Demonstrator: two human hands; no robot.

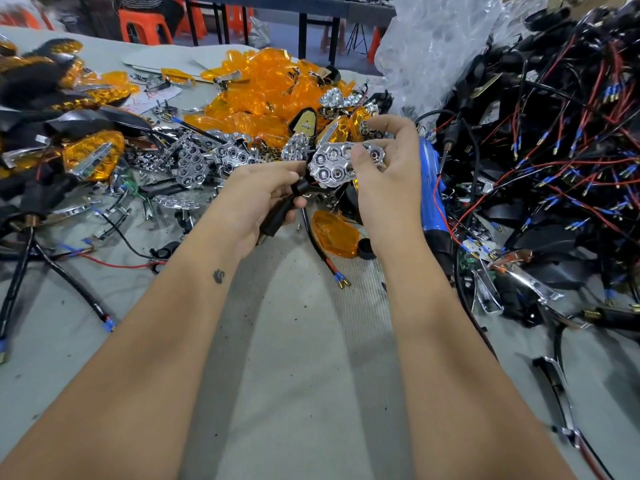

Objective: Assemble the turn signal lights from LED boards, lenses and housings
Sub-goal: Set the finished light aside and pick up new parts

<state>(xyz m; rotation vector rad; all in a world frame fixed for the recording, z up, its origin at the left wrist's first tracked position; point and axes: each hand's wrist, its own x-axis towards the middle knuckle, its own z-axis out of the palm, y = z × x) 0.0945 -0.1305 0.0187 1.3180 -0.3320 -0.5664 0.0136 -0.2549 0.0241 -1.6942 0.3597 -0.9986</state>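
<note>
My left hand (261,199) grips the black stem of a turn signal housing (277,216), whose wire (325,261) trails down onto the table. My right hand (384,174) pinches a chrome honeycomb reflector (334,164) by its right end and holds it over the housing's head, which is mostly hidden behind it. Behind my hands lies a heap of orange lenses (263,88). Loose chrome reflectors (194,164) are scattered to the left. One orange lens (334,233) lies just below my right hand.
A tangled pile of black housings with red and blue wires (554,150) fills the right side. Finished orange-and-black lights (52,84) are stacked at far left. A blue cylindrical tool (431,188) lies beside my right wrist. Clear plastic bags (433,46) stand behind. The grey table (311,375) stretches towards me.
</note>
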